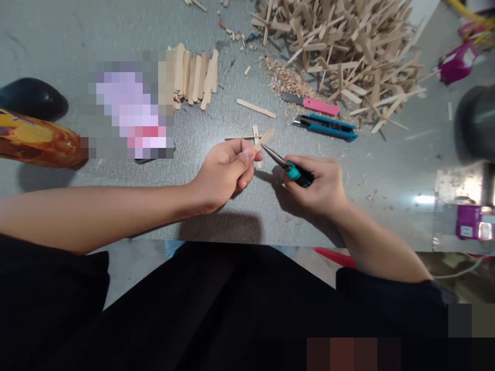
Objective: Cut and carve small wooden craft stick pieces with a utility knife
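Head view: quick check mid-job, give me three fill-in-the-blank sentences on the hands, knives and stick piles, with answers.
The left hand pinches a craft stick while the needle-nose pliers are in the ____.
The pink utility knife lies beside another utility knife, coloured ____ and black.
The heap of crossed sticks lies to the ____ of the row of craft sticks.
Missing words: right hand; blue; right.

wooden stick [266, 137] in left fingers [247, 154], pointed teal-and-black tool [292, 169] in right fingers [294, 190], heaped sticks [340, 41] beyond
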`<action>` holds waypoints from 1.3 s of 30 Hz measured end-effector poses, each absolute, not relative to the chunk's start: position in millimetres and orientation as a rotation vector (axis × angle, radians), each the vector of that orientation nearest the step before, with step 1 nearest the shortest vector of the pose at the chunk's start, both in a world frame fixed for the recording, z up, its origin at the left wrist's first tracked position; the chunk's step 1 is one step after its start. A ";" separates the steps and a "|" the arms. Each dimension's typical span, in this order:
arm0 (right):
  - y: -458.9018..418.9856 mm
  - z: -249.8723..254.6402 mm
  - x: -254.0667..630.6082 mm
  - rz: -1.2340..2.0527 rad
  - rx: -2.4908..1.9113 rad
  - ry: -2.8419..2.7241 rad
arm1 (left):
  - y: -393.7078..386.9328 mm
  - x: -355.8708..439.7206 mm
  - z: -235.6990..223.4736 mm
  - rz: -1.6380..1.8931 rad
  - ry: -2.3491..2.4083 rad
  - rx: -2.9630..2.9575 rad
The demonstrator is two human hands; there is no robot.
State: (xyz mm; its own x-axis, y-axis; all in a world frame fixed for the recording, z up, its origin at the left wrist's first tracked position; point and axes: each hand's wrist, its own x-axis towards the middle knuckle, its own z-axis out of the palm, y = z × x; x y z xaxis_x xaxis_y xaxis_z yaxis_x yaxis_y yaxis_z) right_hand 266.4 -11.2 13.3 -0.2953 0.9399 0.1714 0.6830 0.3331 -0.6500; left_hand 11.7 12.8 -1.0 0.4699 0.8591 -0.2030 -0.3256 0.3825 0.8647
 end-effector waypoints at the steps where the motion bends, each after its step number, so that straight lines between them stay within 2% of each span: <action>1: -10.2 10.9 266.9 0.624 -1.399 -2.078 | 11.2 12.4 1.3 0.845 0.718 0.815; 10: -6.4 1.9 270.0 0.398 -1.222 -2.156 | -0.2 13.9 21.2 0.779 0.644 0.587; 17: -10.8 2.9 267.3 0.223 -1.255 -2.122 | 0.0 11.1 25.0 0.711 0.471 0.546; 20: -14.6 9.2 264.9 0.380 -1.195 -2.093 | 1.2 9.7 24.5 0.669 0.381 0.536; 28: -19.0 39.0 261.9 1.156 -1.366 -1.902 | 15.1 14.2 5.6 0.807 0.549 0.747; 31: -16.7 45.2 263.4 1.264 -1.408 -1.905 | 18.7 12.7 4.9 0.866 0.640 0.900; 33: -16.9 44.2 264.6 1.159 -1.435 -1.950 | 19.3 11.2 8.2 0.874 0.699 0.982; 39: -20.7 24.5 272.4 0.401 -1.428 -2.159 | 18.3 11.5 19.7 0.831 0.930 1.001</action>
State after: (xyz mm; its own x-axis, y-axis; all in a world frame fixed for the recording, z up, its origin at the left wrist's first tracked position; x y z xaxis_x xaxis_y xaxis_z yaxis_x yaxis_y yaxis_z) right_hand 272.4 -20.7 24.5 -0.3117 0.9151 0.2557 0.7623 0.4015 -0.5077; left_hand 11.5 18.3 19.7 0.3746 0.8936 -0.2472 -0.1447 0.3198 0.9364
